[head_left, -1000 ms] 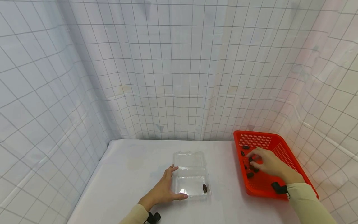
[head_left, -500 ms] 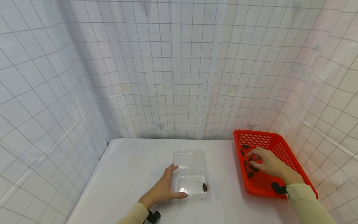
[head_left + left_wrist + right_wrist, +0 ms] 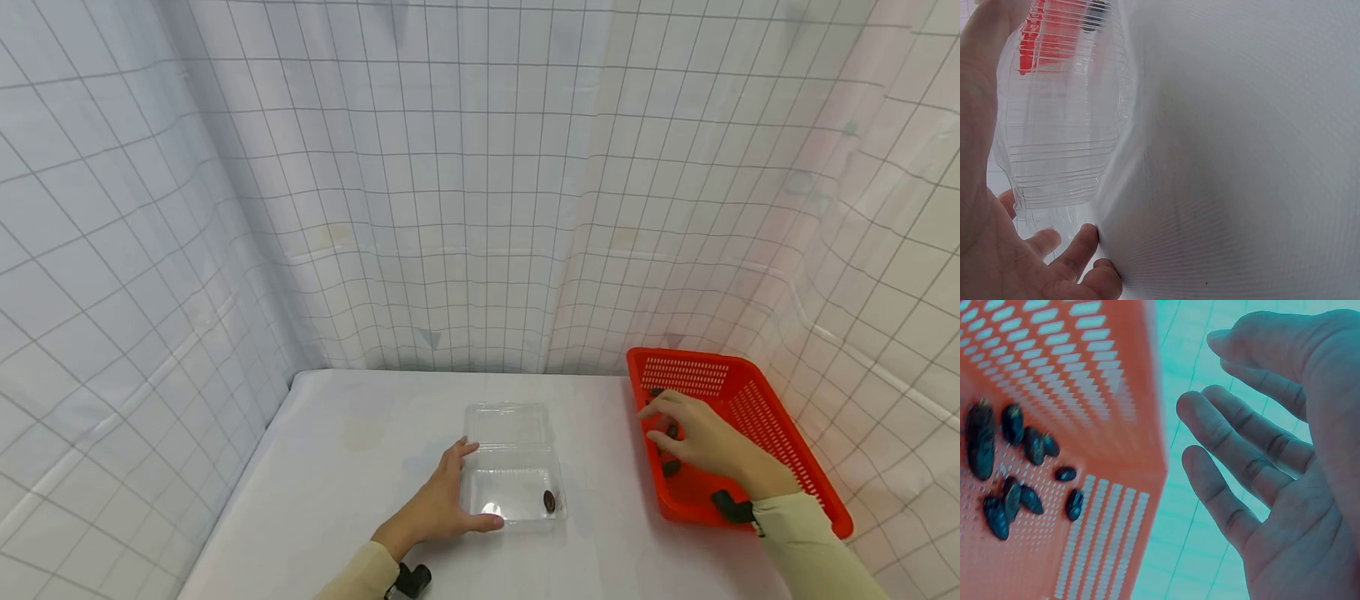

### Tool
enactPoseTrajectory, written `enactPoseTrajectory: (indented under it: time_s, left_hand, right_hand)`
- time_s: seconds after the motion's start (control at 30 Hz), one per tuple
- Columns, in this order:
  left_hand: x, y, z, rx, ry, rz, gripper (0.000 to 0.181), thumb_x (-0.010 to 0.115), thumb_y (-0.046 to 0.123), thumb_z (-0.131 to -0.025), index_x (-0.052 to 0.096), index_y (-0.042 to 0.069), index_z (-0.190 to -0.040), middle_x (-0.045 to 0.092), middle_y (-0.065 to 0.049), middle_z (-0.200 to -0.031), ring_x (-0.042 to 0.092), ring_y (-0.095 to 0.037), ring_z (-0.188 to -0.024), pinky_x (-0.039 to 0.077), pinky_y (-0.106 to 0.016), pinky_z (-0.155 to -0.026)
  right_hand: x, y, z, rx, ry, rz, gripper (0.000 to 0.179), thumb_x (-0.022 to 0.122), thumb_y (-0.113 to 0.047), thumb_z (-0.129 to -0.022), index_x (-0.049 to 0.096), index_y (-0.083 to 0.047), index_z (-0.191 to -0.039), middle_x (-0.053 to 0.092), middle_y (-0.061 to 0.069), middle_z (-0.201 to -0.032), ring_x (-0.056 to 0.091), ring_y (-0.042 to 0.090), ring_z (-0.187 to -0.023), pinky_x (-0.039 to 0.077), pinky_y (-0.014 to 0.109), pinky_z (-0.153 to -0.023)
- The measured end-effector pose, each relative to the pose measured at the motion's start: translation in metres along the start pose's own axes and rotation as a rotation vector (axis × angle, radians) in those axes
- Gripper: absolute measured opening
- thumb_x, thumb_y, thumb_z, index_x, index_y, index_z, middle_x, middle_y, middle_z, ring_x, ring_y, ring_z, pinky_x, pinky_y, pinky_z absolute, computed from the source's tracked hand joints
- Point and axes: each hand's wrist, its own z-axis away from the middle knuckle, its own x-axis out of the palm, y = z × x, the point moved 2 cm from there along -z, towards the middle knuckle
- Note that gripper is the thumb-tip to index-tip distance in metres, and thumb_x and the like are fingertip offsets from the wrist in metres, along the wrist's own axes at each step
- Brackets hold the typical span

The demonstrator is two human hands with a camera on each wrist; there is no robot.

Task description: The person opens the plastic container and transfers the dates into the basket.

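My left hand (image 3: pixel 438 504) holds a clear plastic clamshell box (image 3: pixel 510 492) at its left end, thumb on the near rim and fingers by the hinge. The box stands with its lid (image 3: pixel 507 425) folded back; one dark, date-like fruit (image 3: pixel 550 502) lies in its right end. In the left wrist view, the other fingers (image 3: pixel 1079 253) rest on the table. My right hand (image 3: pixel 697 442) hovers over the left side of a red basket (image 3: pixel 813 492), thumb and index finger apart. Nothing shows between them in the right wrist view. Several dark fruits (image 3: pixel 982 440) lie in the basket.
A white cloth (image 3: pixel 360 467) covers the table. Grid-patterned white sheets (image 3: pixel 450 208) hang behind and at both sides. The basket's perforated wall (image 3: pixel 1147 394) rises beside my right fingers, and its right rim is close to the side sheet.
My right hand has moved slightly left from over the fruits toward the basket's left rim. My left hand and the clear box stay in place.
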Motion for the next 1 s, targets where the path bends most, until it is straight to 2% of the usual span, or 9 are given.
enactPoseTrajectory:
  time_s: [0.17, 0.27, 0.47, 0.7, 0.83, 1.0]
  left_hand:
    - [0.0, 0.0, -0.001, 0.006, 0.001, 0.003, 0.134, 0.105, 0.055, -0.082, 0.027, 0.007, -0.179, 0.023, -0.025, -0.192, 0.044, -0.053, -0.169, 0.045, -0.074, -0.131]
    - [0.0, 0.0, -0.001, 0.007, 0.004, 0.006, 0.134, 0.106, 0.055, -0.082, 0.027, 0.007, -0.179, 0.023, -0.025, -0.192, 0.045, -0.052, -0.169, 0.044, -0.074, -0.131]
    - [-0.001, 0.001, 0.0, 0.008, 0.005, 0.02, 0.134, 0.106, 0.053, -0.081, 0.027, 0.006, -0.179, 0.024, -0.025, -0.192, 0.045, -0.052, -0.168, 0.044, -0.075, -0.132]
    - [0.0, 0.002, 0.0, 0.022, 0.018, 0.028, 0.136, 0.107, 0.052, -0.08, 0.026, 0.004, -0.179, 0.023, -0.025, -0.192, 0.044, -0.052, -0.169, 0.043, -0.074, -0.132]
    - [0.0, 0.002, 0.0, 0.02, 0.025, 0.026, 0.138, 0.108, 0.052, -0.079, 0.026, 0.004, -0.18, 0.025, -0.025, -0.19, 0.045, -0.052, -0.168, 0.044, -0.074, -0.132]
    - [-0.001, 0.005, 0.001, 0.015, 0.028, 0.017, 0.138, 0.108, 0.052, -0.079, 0.027, 0.004, -0.179, 0.025, -0.025, -0.191, 0.048, -0.051, -0.167, 0.046, -0.073, -0.131]
  right_hand:
    - [0.003, -0.016, -0.008, -0.034, -0.021, 0.006, 0.032, 0.088, 0.001, -0.099, 0.083, -0.014, -0.127, 0.073, -0.003, -0.117, 0.069, 0.013, -0.098, 0.065, 0.029, -0.082]
    - [0.007, -0.026, -0.011, -0.032, -0.05, 0.011, 0.032, 0.087, -0.003, -0.102, 0.084, -0.019, -0.129, 0.074, -0.006, -0.121, 0.071, 0.02, -0.104, 0.066, 0.029, -0.087]
    - [0.023, -0.044, -0.018, -0.055, -0.115, 0.008, 0.029, 0.09, -0.009, -0.102, 0.082, -0.023, -0.127, 0.076, -0.008, -0.123, 0.075, 0.016, -0.108, 0.068, 0.031, -0.092]
    - [0.052, -0.065, -0.03, -0.111, -0.223, -0.006, 0.026, 0.089, -0.011, -0.104, 0.084, -0.014, -0.128, 0.079, 0.003, -0.125, 0.078, 0.019, -0.109, 0.07, 0.037, -0.096]
    - [0.068, -0.079, -0.038, -0.131, -0.298, -0.024, 0.023, 0.087, -0.014, -0.106, 0.084, -0.013, -0.129, 0.078, 0.002, -0.128, 0.079, 0.02, -0.111, 0.07, 0.037, -0.099]
    - [0.083, -0.093, -0.05, -0.225, -0.342, 0.004, 0.022, 0.088, -0.015, -0.106, 0.084, -0.014, -0.127, 0.08, 0.001, -0.126, 0.081, 0.019, -0.109, 0.068, 0.032, -0.098]
